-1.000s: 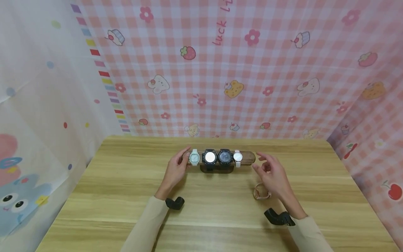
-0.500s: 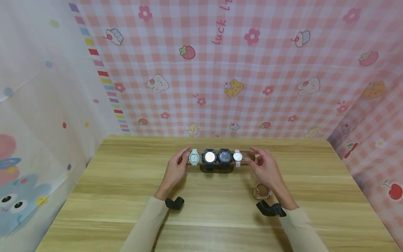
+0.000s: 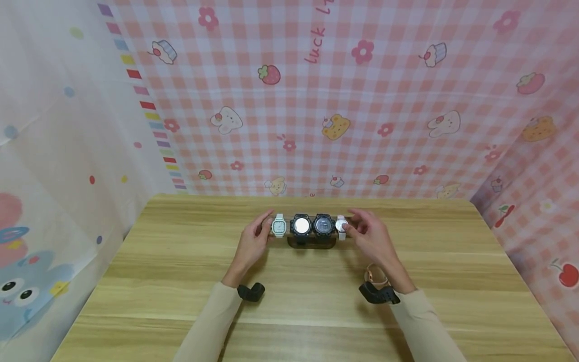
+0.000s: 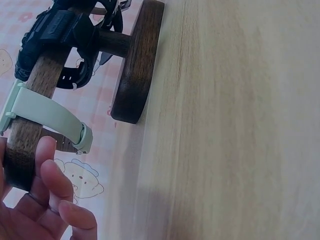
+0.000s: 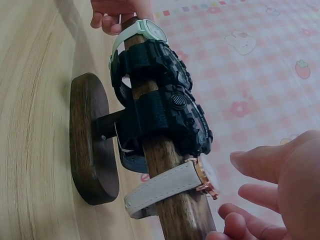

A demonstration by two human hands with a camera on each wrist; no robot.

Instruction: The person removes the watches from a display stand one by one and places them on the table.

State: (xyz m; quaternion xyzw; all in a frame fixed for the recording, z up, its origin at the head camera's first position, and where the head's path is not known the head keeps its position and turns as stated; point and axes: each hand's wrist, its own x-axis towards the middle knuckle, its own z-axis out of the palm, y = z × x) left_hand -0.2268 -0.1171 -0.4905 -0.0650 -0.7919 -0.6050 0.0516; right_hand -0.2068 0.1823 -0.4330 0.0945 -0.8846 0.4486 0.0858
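Note:
A dark wooden watch stand [image 3: 312, 244] bears a row of watches on its bar. From left to right they are a mint-green square watch [image 3: 279, 226], two black watches [image 3: 301, 226] and a white-strapped watch with a rose-gold case [image 5: 170, 185]. My left hand [image 3: 252, 244] grips the bar's left end, its fingers curled round the wood in the left wrist view. Over at the other end, my right hand [image 3: 373, 244] is spread beside the white watch. Its thumb overlaps the dial in the head view, but a gap shows between them in the right wrist view.
A rose-gold, loop-shaped watch [image 3: 374, 273] lies on the wooden table [image 3: 298, 311], partly behind the black mount [image 3: 379, 293] on the right wrist. Another black mount [image 3: 251, 292] sits on the left wrist. A pink checked cloth [image 3: 294, 100] hangs behind the table.
My right hand has moved left, from beyond the bar's right end to the white watch. The left hand and the stand have stayed in place.

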